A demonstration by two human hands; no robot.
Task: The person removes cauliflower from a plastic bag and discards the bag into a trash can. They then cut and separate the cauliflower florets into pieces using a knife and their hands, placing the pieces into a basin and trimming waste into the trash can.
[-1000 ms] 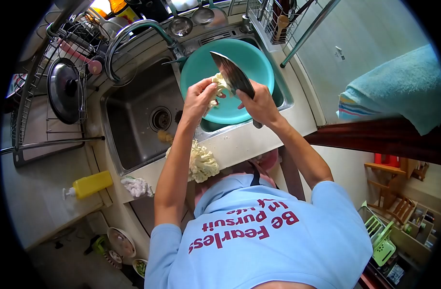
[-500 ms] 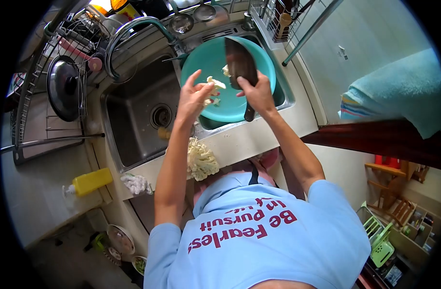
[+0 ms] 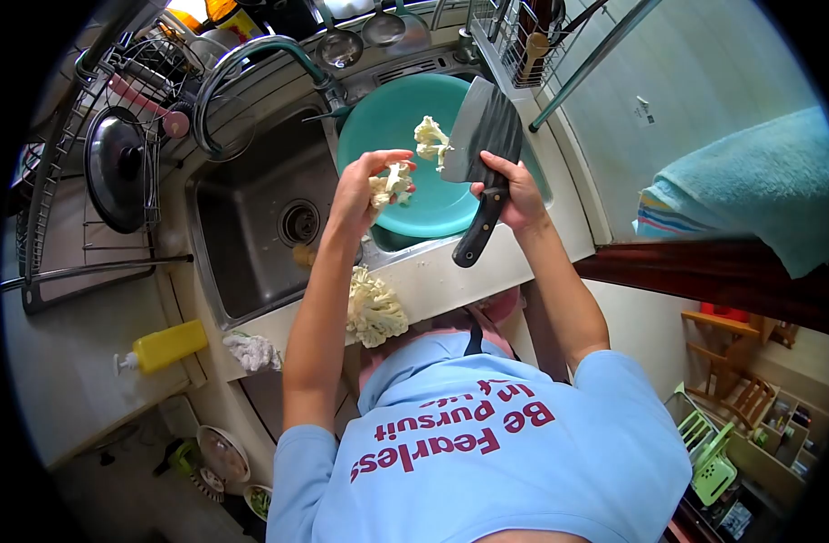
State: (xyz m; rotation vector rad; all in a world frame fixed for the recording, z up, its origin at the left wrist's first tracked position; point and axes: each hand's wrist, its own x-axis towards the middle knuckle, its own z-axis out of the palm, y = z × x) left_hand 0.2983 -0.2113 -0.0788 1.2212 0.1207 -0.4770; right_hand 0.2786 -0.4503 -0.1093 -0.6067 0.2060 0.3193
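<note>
Two bare hands work above a round turquoise basin (image 3: 353, 136), seen from over the person's own chest. The left hand (image 3: 355, 194) is curled around a few pale cauliflower pieces (image 3: 392, 185), fingertips pointing right. The right hand (image 3: 517, 193) grips a cleaver (image 3: 488, 134) near where blade meets handle, thumb along the blade.

The cleaver's long axis runs away from the body: handle end nearest the person, broad blade reaching out past the right hand, its bright edge facing left toward the other hand. A separate floret (image 3: 431, 136) sits between the two hands and slightly beyond them, just beside that edge; whether it touches the blade or rests in the basin, I cannot tell. The left fingertips are nearer to it than the right fingers.

Closer to the body than either hand, beside the left forearm, a larger cauliflower head (image 3: 378, 312) lies at the near edge of the white surface (image 3: 450, 269). Left of the left hand is a steel sink (image 3: 242, 262).
</note>
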